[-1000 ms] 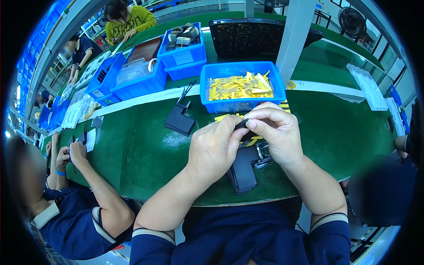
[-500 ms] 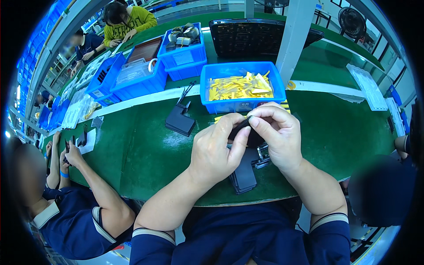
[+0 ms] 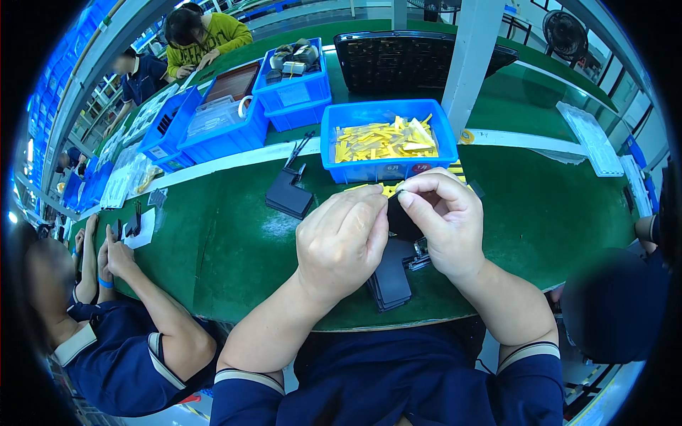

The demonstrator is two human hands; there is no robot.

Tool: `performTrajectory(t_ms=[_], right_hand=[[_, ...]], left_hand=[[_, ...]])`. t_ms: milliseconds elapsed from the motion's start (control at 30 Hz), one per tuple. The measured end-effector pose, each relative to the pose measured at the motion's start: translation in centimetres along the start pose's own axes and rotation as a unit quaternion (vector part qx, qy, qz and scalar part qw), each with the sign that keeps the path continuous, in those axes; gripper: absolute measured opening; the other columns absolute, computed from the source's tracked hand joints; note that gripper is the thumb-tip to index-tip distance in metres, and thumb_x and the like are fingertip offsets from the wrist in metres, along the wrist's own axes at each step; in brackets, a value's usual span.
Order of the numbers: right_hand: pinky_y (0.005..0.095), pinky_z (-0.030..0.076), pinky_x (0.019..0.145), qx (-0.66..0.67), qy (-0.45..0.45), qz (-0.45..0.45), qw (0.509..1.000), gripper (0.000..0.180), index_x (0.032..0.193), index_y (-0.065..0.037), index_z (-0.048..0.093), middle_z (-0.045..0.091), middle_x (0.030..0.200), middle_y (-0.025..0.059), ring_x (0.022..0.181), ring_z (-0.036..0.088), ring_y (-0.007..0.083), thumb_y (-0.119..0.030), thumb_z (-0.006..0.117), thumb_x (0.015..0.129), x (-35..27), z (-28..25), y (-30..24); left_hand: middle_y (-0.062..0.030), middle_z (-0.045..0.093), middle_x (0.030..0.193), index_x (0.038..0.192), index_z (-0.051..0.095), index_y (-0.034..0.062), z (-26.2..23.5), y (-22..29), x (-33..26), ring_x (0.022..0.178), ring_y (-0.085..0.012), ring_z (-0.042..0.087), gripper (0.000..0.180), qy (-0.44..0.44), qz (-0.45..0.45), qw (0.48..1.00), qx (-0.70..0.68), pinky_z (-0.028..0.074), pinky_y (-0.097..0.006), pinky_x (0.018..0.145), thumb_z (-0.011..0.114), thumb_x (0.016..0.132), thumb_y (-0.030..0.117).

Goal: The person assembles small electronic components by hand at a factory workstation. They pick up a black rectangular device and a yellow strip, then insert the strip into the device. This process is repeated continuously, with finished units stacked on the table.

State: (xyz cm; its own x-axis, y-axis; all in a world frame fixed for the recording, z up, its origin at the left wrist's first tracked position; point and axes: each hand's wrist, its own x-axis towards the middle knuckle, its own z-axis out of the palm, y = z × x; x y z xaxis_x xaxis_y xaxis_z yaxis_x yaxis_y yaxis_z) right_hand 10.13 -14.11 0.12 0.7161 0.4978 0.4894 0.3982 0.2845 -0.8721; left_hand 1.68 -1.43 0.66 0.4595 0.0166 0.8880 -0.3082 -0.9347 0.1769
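Observation:
My left hand and my right hand meet above the green table, fingertips pinched together on a small black part held between them. A bit of yellow strip shows just past my fingertips. Below my hands lies a stack of flat black parts near the table's front edge, with a small metal clip piece beside it. Right behind my hands stands a blue bin full of yellow strips.
Another black part with tweezers lies left of the bin. More blue bins and a black tray stand further back, a white post rises behind the bin. A co-worker's hands work at my left; other people sit far left.
My hands have shifted slightly and the fingertips have drawn closer together over the small black part. The co-worker's hands at the left moved a little.

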Motion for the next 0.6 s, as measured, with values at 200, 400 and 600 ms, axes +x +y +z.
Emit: performTrajectory(t_ms=[200, 400, 600], right_hand=[[0.0229, 0.048, 0.065, -0.029, 0.006, -0.012, 1.0, 0.006, 0.085, 0.001, 0.064, 0.058, 0.082, 0.0059, 0.071, 0.059, 0.0114, -0.001, 0.063, 0.08, 0.1, -0.2, -0.2], [0.0239, 0.049, 0.065, -0.033, 0.001, -0.031, 0.999, 0.006, 0.085, 0.002, 0.064, 0.059, 0.082, 0.0069, 0.071, 0.061, 0.0125, 0.0, 0.063, 0.079, 0.1, -0.1, -0.1], [0.0243, 0.049, 0.065, -0.048, -0.015, -0.033, 0.998, 0.006, 0.084, 0.001, 0.064, 0.06, 0.082, 0.0079, 0.071, 0.061, 0.0137, 0.0, 0.063, 0.078, 0.1, -0.2, -0.7]], left_hand=[[-0.0126, 0.068, 0.08, 0.08, 0.064, -0.0006, -0.4, 0.5, 0.3, 0.071, -0.0248, 0.067, 0.013, -0.033, -0.029, 0.999, -0.011, 0.054, -0.03, 0.062, 0.07, 0.069, -0.003], [-0.0128, 0.068, 0.081, 0.081, 0.067, -0.0002, -0.7, -0.1, 0.2, 0.073, -0.0228, 0.067, 0.009, -0.057, -0.091, 0.992, -0.067, 0.053, -0.03, 0.064, 0.07, 0.073, 0.002], [-0.0108, 0.069, 0.082, 0.084, 0.069, 0.0018, -1.1, -0.3, 0.4, 0.072, -0.0171, 0.066, 0.009, -0.1, -0.24, 0.947, -0.192, 0.051, -0.026, 0.064, 0.071, 0.075, 0.006]])
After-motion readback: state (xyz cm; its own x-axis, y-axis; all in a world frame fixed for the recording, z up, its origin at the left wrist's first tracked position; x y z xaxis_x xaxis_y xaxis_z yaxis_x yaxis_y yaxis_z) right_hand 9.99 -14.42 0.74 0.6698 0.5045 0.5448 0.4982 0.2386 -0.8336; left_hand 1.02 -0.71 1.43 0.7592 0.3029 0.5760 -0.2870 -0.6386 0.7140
